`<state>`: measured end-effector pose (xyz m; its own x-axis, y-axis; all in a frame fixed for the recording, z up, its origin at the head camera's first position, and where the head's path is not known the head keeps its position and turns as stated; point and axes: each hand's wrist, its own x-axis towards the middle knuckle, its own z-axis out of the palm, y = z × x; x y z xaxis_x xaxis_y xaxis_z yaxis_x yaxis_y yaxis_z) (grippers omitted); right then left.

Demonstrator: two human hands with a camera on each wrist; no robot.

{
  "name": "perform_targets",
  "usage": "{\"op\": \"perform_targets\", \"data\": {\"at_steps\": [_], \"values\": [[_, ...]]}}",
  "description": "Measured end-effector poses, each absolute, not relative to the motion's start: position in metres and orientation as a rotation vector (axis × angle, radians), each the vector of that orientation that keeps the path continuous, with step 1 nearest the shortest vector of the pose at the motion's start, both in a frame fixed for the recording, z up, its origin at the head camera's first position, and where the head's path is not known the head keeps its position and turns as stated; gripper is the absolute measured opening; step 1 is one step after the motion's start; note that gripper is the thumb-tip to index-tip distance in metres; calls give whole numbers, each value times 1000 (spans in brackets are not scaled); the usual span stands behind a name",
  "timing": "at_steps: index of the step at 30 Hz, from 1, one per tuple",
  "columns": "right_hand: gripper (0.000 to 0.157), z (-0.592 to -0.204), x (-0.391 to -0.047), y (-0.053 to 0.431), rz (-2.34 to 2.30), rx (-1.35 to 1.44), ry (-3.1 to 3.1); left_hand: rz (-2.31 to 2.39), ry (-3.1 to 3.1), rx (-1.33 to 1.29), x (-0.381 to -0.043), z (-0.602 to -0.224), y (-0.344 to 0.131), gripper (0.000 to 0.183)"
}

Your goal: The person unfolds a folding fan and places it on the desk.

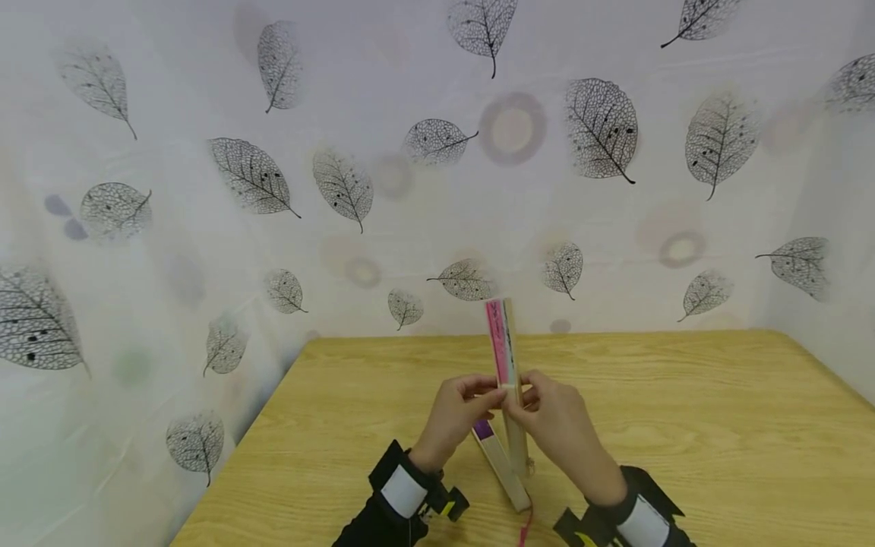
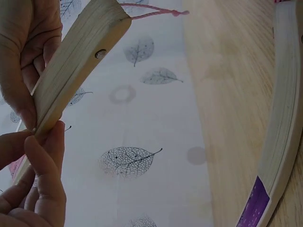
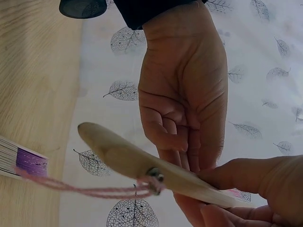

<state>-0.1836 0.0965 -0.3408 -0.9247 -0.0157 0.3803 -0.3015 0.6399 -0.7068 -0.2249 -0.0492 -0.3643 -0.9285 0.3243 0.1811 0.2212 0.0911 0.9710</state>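
My left fingers (image 1: 488, 400) and right fingers (image 1: 521, 414) pinch a slim, closed folding fan of pale wood with a pink-and-pale-green end (image 1: 501, 342). In the head view it stands roughly upright before me, coloured end up, above the yellowish wood-grain counter (image 1: 683, 425). I judge that gripping it midway from both sides keeps it steady and its folds together. Below my left fingers a second closed fan of pale wood with a purple tip (image 1: 502, 471) lies slantwise on the counter — near the held fan's lower end. Black wrist straps with white panels (image 1: 403, 490) flank both, and a white cloth with grey leaf prints (image 1: 615, 251) hangs behind.

In the left wrist view, my fingers hide the held fan's middle; its end with a small metal rivet (image 2: 100, 54) sticks out past them, trailing a pink cord (image 2: 176, 13). The purple-tipped fan sits well apart.

In the right wrist view the held fan slants across, and its cord runs toward the purple tip — whether they touch, I cannot tell.
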Motion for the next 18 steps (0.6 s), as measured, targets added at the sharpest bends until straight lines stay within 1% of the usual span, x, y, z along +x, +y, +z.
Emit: {"op": "perform_targets", "data": {"at_steps": [5, 12, 18], "values": [[20, -343, -184, 95, 1100, 267, -2503, 1985, 2315, 549, -224, -364, -47, 28], [21, -343, -186, 96, 1069, 281, -2491, 1970, 2392, 534, -210, -344, -44, 23], [23, -340, -188, 98, 1121, 254, -2513, 1986, 2379, 518, -208, -338, -44, 23]]}}
